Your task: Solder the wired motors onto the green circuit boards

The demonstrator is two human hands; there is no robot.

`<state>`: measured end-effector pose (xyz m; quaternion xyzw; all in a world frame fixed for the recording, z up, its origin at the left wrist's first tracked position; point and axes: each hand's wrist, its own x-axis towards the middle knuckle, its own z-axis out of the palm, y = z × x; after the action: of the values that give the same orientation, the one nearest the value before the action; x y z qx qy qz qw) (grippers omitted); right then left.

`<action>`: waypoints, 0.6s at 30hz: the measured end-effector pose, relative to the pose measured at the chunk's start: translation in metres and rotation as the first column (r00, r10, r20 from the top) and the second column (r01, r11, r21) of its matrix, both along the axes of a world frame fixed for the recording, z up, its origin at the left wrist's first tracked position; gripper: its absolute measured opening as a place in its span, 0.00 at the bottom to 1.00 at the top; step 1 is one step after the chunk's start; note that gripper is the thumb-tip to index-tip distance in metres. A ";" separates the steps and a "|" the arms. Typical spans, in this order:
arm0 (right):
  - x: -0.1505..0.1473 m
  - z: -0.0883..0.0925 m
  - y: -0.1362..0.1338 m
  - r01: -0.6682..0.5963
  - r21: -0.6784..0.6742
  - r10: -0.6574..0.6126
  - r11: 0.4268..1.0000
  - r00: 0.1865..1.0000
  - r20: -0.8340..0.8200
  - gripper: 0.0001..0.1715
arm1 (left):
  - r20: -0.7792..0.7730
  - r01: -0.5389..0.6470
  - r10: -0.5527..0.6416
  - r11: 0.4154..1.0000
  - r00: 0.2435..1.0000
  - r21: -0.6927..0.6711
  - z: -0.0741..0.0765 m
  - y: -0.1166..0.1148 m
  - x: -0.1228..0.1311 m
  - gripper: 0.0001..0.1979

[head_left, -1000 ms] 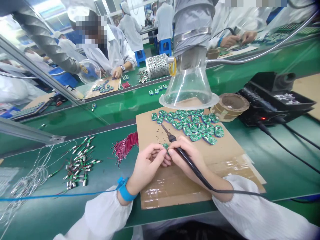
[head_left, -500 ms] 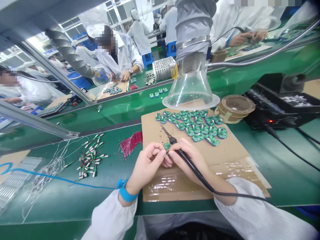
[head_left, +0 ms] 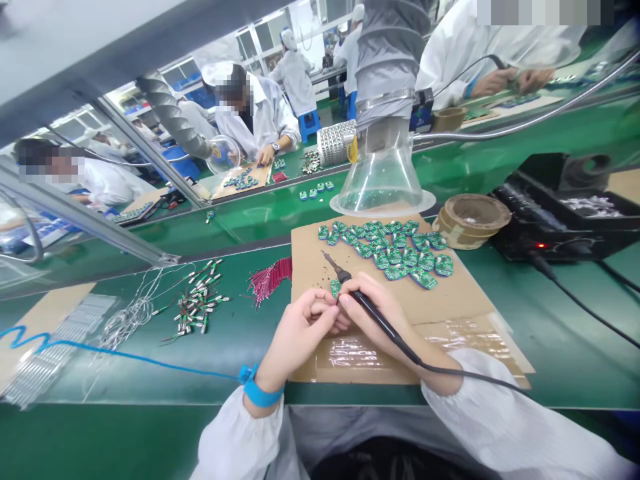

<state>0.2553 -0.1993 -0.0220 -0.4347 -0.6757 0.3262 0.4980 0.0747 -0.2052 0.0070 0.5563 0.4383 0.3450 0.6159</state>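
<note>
My right hand (head_left: 377, 307) is closed around a soldering iron (head_left: 373, 310), whose metal tip points up and left above the cardboard. Thumb and fingers of my left hand (head_left: 313, 320) are pinched together on a thin red wire (head_left: 338, 301), mostly hidden by the fingertips. The fingertips of both hands meet there. Just beyond them is a small green circuit board (head_left: 335, 287), partly covered by the fingers. Many similar boards (head_left: 395, 255) lie grouped on the cardboard sheet (head_left: 465, 293) behind my hands. A fan of red wires (head_left: 270, 281) lies left of the cardboard.
A clear fume hood (head_left: 383, 177) hangs over the cardboard's far edge. To the right are a round tan container (head_left: 473, 217) and a black soldering station (head_left: 565, 220). Small metal parts with wires (head_left: 200, 300) lie left. A blue cord (head_left: 150, 360) runs to my left wrist.
The camera view has shifted slightly, so the bench and objects on the left appear farther right. Both hands stay together by the board, with the iron's grip little changed.
</note>
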 end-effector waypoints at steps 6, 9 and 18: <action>0.001 0.003 -0.003 -0.069 0.022 0.070 0.997 0.997 -0.014 0.06 | -0.059 -0.076 0.081 0.993 0.995 0.096 0.000 -0.010 0.003 0.12; 0.001 0.004 -0.004 -0.105 0.021 0.106 0.994 0.993 -0.043 0.08 | 0.016 -0.130 0.129 0.987 0.992 0.091 0.002 -0.012 0.006 0.13; -0.001 -0.005 0.000 -0.046 0.042 0.050 0.998 0.995 -0.081 0.07 | 0.088 -0.206 0.202 0.978 0.975 0.041 0.000 -0.014 0.012 0.14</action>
<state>0.2541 -0.1991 -0.0268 -0.3945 -0.6713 0.3421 0.5261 0.0864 -0.2194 0.0075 0.5087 0.4585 0.4401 0.5808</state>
